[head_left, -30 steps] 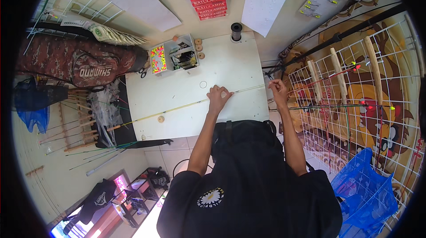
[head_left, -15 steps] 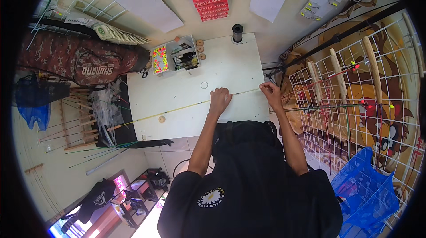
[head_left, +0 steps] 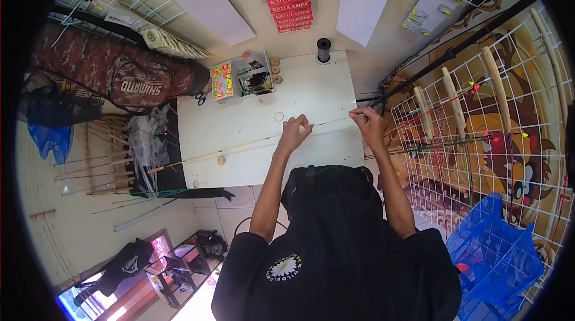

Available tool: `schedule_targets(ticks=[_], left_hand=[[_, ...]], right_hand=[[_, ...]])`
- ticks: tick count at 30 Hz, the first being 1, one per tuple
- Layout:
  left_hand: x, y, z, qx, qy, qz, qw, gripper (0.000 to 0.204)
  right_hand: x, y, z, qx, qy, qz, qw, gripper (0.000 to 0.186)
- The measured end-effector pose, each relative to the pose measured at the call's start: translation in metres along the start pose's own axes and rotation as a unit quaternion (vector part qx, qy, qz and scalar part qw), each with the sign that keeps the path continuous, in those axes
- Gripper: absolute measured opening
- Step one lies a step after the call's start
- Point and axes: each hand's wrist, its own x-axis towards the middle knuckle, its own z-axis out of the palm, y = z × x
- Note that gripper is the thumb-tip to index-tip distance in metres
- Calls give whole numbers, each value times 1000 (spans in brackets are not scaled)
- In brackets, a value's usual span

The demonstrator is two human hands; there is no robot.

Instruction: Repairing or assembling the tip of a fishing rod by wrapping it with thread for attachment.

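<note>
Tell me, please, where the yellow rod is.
In the head view, the yellow rod crosses the left of the white table, past a tan disc, into the left hand.

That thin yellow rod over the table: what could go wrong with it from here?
The yellow rod looks slender near the left hand and right hand, so it might bend if forced. Its handle end juts past the table's left edge and could get bumped. A sideways swing might knock the small disc beside it.

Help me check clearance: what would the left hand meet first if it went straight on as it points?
Probably the dark cylinder standing on the white table, unless the left hand passes above or beside it; depth is unclear.
</note>
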Motion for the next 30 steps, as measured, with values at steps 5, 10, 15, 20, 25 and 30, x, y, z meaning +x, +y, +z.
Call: schedule_targets(ticks=[5, 10, 15, 20, 25, 30], left_hand=[[-7, 23, -32, -157, 25, -49, 986, 17], [-21, 45, -64, -249, 55, -29, 967, 17], [-28, 60, -89, -309, 64, -7, 949, 16], [-35, 66, -109, -342, 59, 18, 938, 17], [-38, 70, -122, -342, 50, 28, 938, 17], [-43, 79, -146, -333, 39, 46, 941, 16]], right_hand=[[2, -53, -12, -50, 4, -127, 991, 8], [-3, -102, -17, -108, -10, -226, 968, 9], [-11, -139, -15, -152, -19, -300, 941, 12], [-17, -162, -7, -231, -20, -358, 904, 13], [-19, -174, 7, -255, -5, -381, 889, 16], [-34, -188, 22, -244, 36, -381, 891, 25]])
